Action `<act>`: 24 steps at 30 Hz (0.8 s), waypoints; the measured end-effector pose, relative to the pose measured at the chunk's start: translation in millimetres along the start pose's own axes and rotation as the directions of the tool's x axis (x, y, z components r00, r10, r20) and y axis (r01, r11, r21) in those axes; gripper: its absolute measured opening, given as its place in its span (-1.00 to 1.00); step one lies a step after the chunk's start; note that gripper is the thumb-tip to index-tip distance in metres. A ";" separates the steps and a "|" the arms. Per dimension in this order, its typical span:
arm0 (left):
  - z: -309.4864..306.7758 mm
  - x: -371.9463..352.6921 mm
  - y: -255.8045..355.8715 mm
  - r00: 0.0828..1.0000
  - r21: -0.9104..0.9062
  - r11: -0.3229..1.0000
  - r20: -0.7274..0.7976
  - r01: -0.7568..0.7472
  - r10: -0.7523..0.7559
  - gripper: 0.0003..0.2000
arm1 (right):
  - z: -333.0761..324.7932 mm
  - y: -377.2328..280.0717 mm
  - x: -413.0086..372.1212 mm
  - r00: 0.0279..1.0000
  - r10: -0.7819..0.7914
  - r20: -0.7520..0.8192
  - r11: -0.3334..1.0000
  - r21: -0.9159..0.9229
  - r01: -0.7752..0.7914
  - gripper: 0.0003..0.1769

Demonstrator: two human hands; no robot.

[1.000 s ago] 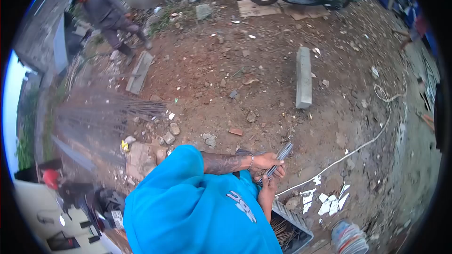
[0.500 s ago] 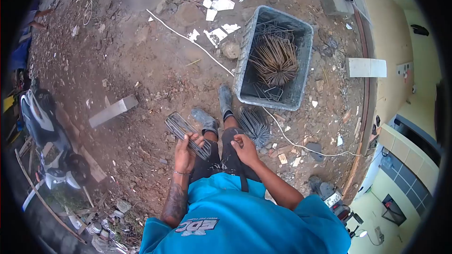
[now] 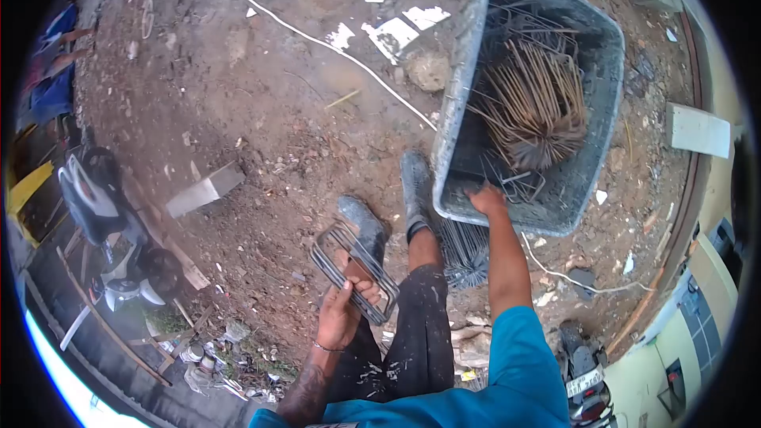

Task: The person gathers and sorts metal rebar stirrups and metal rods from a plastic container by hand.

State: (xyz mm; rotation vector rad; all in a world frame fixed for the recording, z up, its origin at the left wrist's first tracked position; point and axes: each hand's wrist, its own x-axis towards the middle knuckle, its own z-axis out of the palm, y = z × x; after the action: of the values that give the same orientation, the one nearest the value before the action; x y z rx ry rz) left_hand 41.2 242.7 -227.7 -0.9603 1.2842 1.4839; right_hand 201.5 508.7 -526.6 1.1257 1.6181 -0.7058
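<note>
Bare dirt ground carries everything here. A white cable crosses it from the far left towards the tub.

The grey tub stands on the ground ahead of my feet, to the right. Its near rim is just beyond my right shoe. Inside lies a rusty bundle of bent rods, with loose bent pieces beneath it at the near wall.

A fan of thin wires lies on the ground, touching the tub's near wall.

The stack of stirrups is off the ground, out to the left of my knees. It is tilted, with one end in my grip.

My left hand is clenched around the lower end of that stack.

My right hand is over the tub's near rim, at its near left corner, among the loose pieces. I cannot tell whether the fingers are closed on anything.

Change noted: half a second ago the right hand rested on my thigh and the tub sat further off. Now I am bent closer and that arm is stretched to the tub. The left hand's hold on the stack is unchanged. My judgement is that the work has shifted to the tub's contents.
</note>
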 end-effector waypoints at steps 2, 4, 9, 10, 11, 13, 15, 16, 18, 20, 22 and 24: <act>-22.7 -4.9 -2.3 0.995 -0.052 0.998 0.090 0.034 -0.030 -0.82 | 3.4 -7.4 1.4 0.998 0.051 -0.031 0.999 0.001 -0.051 -0.03; -65.4 6.8 -18.3 0.994 -0.108 0.992 0.088 0.072 -0.062 -0.83 | 3.1 -1.8 19.6 0.998 0.036 -0.044 0.992 -0.120 -0.041 0.03; -29.3 -17.2 21.8 1.000 0.064 0.998 0.020 -0.016 0.015 -0.70 | 19.3 28.2 93.2 0.940 0.278 0.197 0.953 -0.179 -0.244 -0.15; -30.8 -19.5 21.5 0.999 0.066 0.996 0.017 -0.052 0.051 -0.74 | 34.6 31.0 91.1 0.944 0.264 0.196 0.956 -0.185 -0.229 -0.15; -32.9 -21.3 22.7 0.998 0.057 0.996 0.019 -0.063 0.062 -0.74 | 40.1 34.5 86.9 0.989 0.134 0.069 0.975 -0.189 -0.119 -0.30; -31.0 -27.2 20.6 0.993 0.000 0.994 0.049 -0.108 0.108 -0.75 | 5.8 26.4 43.4 0.999 0.031 -0.018 0.993 -0.113 -0.032 -0.50; -22.4 -41.4 21.1 0.990 -0.053 0.990 0.056 -0.128 0.131 -0.77 | -27.9 -4.5 -15.8 0.999 -0.042 0.020 0.999 -0.032 0.043 -0.57; -18.7 -50.1 24.1 0.991 -0.051 0.992 0.052 -0.119 0.121 -0.77 | -25.0 -2.7 -14.4 0.991 -0.126 0.042 0.986 -0.107 0.130 -0.54; -9.5 -67.9 31.0 0.989 -0.077 0.989 0.063 -0.126 0.131 -0.81 | -5.2 -8.3 -44.9 0.891 -0.352 -0.287 0.915 -0.307 0.262 -0.63; -7.7 -82.4 38.3 0.978 -0.110 0.980 0.106 -0.169 0.180 -0.83 | -10.7 -7.0 -52.3 0.864 -0.340 -0.371 0.932 -0.256 0.256 -0.64; 6.1 -113.0 51.3 0.983 -0.151 0.979 0.103 -0.136 0.153 -0.89 | -17.4 3.1 -54.2 0.852 -0.302 -0.428 0.953 -0.126 0.275 -0.67; -15.8 -103.2 50.5 0.967 -0.189 0.971 0.178 -0.147 0.181 -0.84 | -25.5 16.7 -55.0 0.851 -0.259 -0.458 0.956 0.005 0.293 -0.69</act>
State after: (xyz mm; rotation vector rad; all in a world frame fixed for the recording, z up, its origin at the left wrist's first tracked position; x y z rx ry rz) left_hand 20.6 210.3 -118.3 -0.8107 1.1283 1.7974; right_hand 210.2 519.0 -465.2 1.1824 2.2022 -0.7267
